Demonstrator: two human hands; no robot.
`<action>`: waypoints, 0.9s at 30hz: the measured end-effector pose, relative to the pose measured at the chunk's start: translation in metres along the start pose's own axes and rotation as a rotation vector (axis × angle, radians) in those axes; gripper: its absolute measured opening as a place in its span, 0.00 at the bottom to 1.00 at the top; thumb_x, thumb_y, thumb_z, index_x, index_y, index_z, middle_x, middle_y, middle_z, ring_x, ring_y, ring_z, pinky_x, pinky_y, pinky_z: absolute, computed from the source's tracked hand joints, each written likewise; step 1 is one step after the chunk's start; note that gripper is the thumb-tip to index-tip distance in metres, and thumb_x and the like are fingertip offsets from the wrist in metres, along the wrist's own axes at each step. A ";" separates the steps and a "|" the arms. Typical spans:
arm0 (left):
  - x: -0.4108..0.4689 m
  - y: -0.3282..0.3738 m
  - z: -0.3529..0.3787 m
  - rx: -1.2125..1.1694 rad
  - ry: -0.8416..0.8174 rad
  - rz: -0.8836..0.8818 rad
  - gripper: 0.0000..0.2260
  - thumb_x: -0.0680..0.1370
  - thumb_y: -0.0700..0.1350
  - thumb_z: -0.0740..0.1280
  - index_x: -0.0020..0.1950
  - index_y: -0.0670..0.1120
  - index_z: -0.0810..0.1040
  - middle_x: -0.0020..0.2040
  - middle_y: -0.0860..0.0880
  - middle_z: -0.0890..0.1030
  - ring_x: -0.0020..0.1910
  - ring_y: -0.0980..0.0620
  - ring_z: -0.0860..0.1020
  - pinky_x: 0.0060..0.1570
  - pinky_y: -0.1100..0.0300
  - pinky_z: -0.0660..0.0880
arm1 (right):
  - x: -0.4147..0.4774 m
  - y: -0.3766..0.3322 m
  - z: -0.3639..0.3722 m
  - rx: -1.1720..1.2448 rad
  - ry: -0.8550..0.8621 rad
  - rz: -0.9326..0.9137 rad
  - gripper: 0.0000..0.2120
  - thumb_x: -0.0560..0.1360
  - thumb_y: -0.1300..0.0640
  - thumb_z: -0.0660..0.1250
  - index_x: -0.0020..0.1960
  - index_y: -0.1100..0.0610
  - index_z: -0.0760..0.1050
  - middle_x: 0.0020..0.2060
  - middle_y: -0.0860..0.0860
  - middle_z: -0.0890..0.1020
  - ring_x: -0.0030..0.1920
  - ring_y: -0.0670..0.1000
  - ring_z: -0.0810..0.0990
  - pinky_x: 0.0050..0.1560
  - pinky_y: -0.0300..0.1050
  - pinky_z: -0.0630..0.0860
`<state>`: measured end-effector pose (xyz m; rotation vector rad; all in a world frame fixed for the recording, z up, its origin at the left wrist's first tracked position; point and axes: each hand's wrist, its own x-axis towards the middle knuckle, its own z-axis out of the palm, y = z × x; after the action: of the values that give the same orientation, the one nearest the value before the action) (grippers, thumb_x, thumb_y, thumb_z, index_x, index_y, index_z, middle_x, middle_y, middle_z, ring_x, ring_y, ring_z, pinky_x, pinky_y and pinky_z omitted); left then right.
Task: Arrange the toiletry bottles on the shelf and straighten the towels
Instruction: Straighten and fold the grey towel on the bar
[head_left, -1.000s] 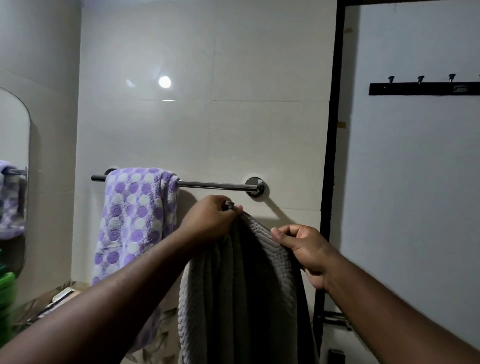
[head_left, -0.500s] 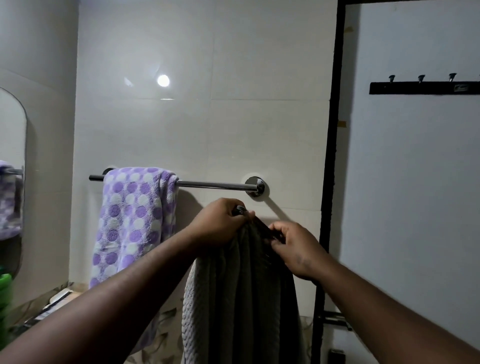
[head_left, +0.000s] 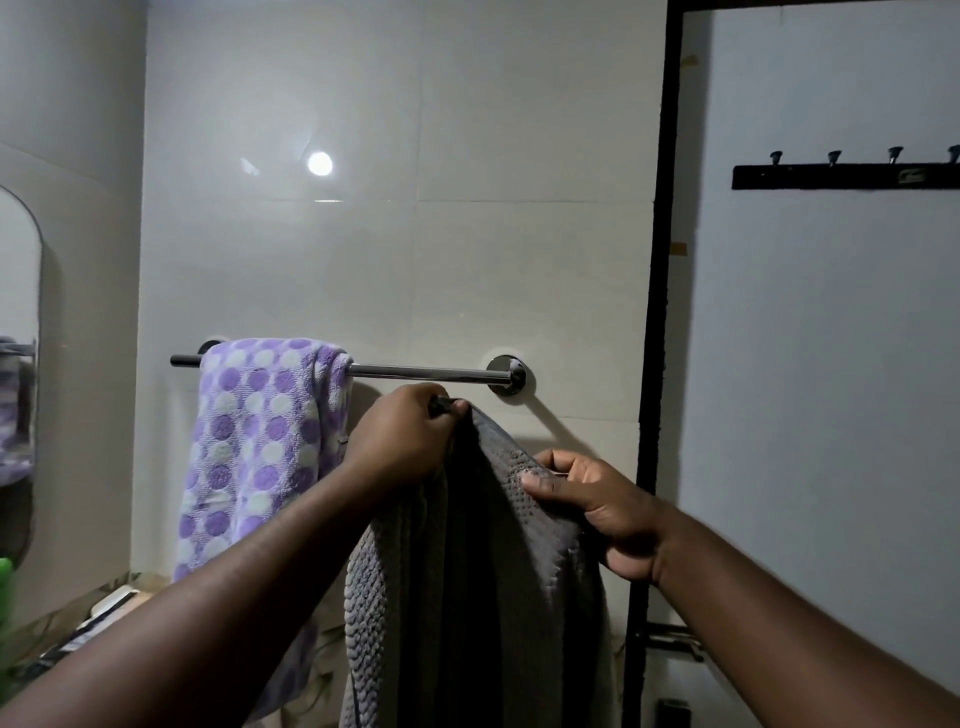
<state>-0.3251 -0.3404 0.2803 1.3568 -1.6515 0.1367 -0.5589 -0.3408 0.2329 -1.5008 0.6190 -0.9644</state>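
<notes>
A grey textured towel (head_left: 483, 582) hangs down from both my hands, just below and in front of the chrome towel rail (head_left: 415, 372). My left hand (head_left: 402, 441) grips its top edge in a fist under the rail. My right hand (head_left: 597, 504) pinches the same edge lower and to the right, thumb on top of the cloth. A purple towel with white and violet dots (head_left: 260, 447) is draped over the left part of the rail. No toiletry bottles can be made out.
A black door frame (head_left: 657, 312) stands right of the rail, with a black hook strip (head_left: 841, 175) on the wall beyond. A mirror (head_left: 18, 364) is at the far left. Something green (head_left: 6, 577) and clutter on a counter (head_left: 98, 618) lie at lower left.
My right hand has slid down and to the right along the grey towel's edge, spreading the cloth wider. My left hand stays under the rail.
</notes>
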 end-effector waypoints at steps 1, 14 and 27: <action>0.002 0.001 -0.001 0.011 0.037 -0.011 0.16 0.79 0.60 0.66 0.39 0.49 0.77 0.32 0.52 0.80 0.37 0.48 0.80 0.35 0.55 0.72 | -0.001 0.006 -0.003 -0.003 -0.005 0.010 0.13 0.71 0.56 0.78 0.52 0.57 0.80 0.49 0.59 0.85 0.49 0.57 0.83 0.58 0.55 0.78; -0.013 0.021 0.020 -0.262 -0.551 0.200 0.07 0.78 0.47 0.73 0.49 0.44 0.80 0.41 0.51 0.80 0.39 0.56 0.75 0.43 0.57 0.73 | 0.018 -0.010 0.021 -0.234 0.242 -0.261 0.05 0.78 0.58 0.71 0.46 0.59 0.83 0.36 0.48 0.85 0.38 0.44 0.82 0.44 0.34 0.79; -0.002 0.004 0.010 0.129 -0.216 -0.027 0.12 0.78 0.58 0.68 0.44 0.51 0.78 0.44 0.50 0.84 0.49 0.45 0.83 0.49 0.53 0.78 | 0.003 0.004 -0.001 -0.954 0.656 -0.195 0.05 0.79 0.58 0.68 0.47 0.54 0.82 0.47 0.50 0.85 0.50 0.57 0.84 0.54 0.53 0.80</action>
<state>-0.3348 -0.3436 0.2749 1.5343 -1.8283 0.0846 -0.5576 -0.3448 0.2292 -2.0850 1.5852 -1.4312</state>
